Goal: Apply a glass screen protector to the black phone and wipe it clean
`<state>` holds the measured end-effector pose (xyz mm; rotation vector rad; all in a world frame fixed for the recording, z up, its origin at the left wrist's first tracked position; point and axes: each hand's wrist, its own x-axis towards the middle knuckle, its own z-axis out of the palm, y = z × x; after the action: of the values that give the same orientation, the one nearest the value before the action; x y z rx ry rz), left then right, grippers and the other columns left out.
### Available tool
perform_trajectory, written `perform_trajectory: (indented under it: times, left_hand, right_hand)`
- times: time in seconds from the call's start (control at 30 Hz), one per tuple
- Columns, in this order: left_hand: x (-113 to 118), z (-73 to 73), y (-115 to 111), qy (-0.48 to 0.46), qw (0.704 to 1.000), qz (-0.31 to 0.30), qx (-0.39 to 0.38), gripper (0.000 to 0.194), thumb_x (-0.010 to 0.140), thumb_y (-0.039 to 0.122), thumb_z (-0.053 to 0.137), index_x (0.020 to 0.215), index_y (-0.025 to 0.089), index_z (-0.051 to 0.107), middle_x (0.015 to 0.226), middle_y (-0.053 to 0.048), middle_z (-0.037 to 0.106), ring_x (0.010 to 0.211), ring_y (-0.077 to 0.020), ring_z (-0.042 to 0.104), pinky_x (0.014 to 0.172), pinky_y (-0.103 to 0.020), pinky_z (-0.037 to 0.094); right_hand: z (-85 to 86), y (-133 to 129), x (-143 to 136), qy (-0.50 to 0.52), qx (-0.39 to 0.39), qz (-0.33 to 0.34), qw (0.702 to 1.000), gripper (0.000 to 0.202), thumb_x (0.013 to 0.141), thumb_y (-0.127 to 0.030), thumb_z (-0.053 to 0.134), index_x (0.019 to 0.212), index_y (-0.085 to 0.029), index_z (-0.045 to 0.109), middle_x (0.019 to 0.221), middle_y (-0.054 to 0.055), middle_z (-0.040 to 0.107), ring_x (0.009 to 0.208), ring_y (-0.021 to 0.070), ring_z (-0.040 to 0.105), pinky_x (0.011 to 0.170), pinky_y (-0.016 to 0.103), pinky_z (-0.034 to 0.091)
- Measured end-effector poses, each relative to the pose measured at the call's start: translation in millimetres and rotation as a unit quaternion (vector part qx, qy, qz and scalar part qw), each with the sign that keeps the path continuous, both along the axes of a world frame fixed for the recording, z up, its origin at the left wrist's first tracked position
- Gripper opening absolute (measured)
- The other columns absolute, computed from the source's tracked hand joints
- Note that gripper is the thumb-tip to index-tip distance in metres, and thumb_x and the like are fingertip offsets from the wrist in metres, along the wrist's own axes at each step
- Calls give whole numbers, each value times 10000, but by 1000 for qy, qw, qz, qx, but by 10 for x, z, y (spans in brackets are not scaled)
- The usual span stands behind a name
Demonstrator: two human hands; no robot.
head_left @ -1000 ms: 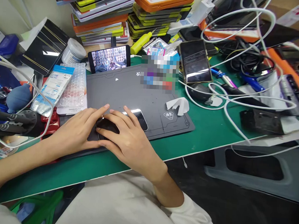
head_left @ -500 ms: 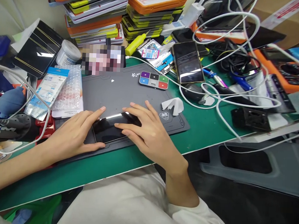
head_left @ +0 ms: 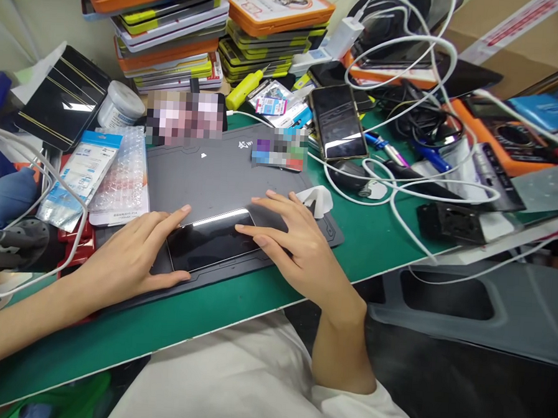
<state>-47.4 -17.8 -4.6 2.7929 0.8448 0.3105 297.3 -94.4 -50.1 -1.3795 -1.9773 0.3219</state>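
Observation:
A black smartphone lies screen up on a dark grey work mat, a bright reflection along its far edge. My left hand rests around the phone's left end, thumb by the near corner and index finger by the far corner, fingers spread. Over the right end is my right hand, open, its index fingertip at the screen; whether it touches the glass I cannot tell. A crumpled white wipe lies just beyond the right hand.
Stacked orange and yellow cases stand at the back. Another phone and looping white cables lie to the right, near a multimeter. On the left are a bubble-wrapped packet, a white jar and a blue air blower.
My right hand has shifted right across the phone, uncovering more of its screen. My left hand stays at the left end. The whole view has also shifted slightly.

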Motion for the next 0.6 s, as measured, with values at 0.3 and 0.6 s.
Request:
perform_trajectory:
  times: [0.3,0.6]
  left_hand:
    - [-2,2,8,1,1000,-1,1,928,1177,692,587,1894,269,175,1449,-194,722,1263,-368,759,1084,-526,659]
    - [1,1,14,6,1000,-4,7,942,1173,683,601,1899,266,170,1439,-194,720,1266,-360,750,1099,-514,655]
  right_hand:
    - [-67,-12,25,76,15,-23,997,327,1225,-342,602,1342,-374,906,1608,67,760,1614,331,653,1363,601,558]
    - [-70,-8,33,92,36,-45,994,301,1211,-320,625,1269,-341,919,1464,66,849,1494,314,753,1314,602,606]
